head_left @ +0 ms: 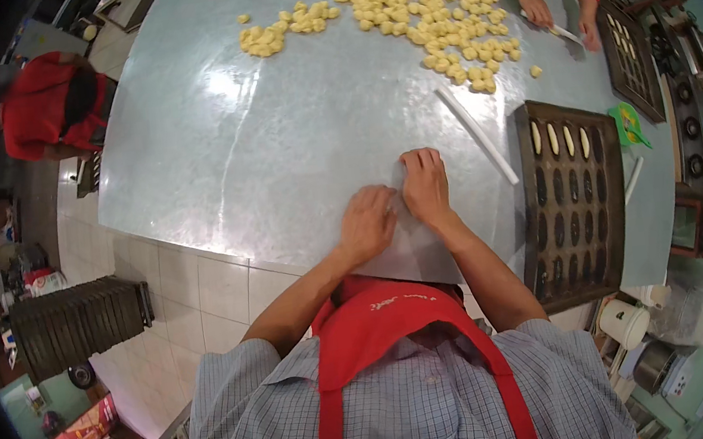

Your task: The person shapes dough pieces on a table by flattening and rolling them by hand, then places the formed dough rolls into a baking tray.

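Observation:
Both my hands rest low over the near part of the metal table [178, 144], close side by side. My left hand [369, 220] is slightly blurred, with its fingers bent inward. My right hand [425, 183] has its fingers curled down toward the tabletop. Anything under or between the fingers is hidden. To the right of my right hand lies a thin white rod [478, 136]. Beyond it sits a dark baking pan [530, 199] with rows of oval hollows. Pale dough strips [569, 139] fill several hollows in its far row.
Many yellow dough balls [450, 22] spread across the far table. A co-worker's hands [537, 7] hold a light-coloured tool at the far right, near another pan [630, 58]. A green plastic item [629, 127] lies beside my pan. Stacked dark trays [77, 324] stand at left; another person [52, 106] is beyond.

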A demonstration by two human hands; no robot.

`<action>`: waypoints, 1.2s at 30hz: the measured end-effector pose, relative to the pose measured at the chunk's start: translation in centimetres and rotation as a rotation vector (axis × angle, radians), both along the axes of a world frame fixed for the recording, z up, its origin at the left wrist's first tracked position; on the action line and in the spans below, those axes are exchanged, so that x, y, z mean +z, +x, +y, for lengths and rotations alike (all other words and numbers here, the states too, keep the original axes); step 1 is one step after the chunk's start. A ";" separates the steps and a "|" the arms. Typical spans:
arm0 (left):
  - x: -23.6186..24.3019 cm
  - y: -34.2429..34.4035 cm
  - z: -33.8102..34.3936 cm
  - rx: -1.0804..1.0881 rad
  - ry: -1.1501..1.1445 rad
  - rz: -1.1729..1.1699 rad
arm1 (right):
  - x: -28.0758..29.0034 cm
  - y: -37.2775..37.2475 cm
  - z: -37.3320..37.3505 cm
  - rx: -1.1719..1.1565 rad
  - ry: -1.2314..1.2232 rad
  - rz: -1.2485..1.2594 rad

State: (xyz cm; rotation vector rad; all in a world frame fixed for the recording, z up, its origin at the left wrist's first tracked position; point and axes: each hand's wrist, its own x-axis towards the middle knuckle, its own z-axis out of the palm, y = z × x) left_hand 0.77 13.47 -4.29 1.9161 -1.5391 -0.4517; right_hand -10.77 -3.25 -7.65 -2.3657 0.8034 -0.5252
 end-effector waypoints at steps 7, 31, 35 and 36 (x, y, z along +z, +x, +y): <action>-3.3 21.6 1.5 0.462 -0.127 -0.308 | 1.4 -4.6 9.5 0.106 -0.068 0.332; -3.6 28.4 -7.0 0.346 -0.521 0.560 | 3.8 -9.1 3.4 -0.259 0.037 -0.127; -3.5 24.5 -0.7 0.534 -0.038 0.201 | 6.4 -13.1 -1.8 -0.612 0.193 -0.188; -3.5 25.5 -0.9 0.572 -0.107 0.111 | 6.3 -14.3 -3.1 -0.610 0.198 -0.189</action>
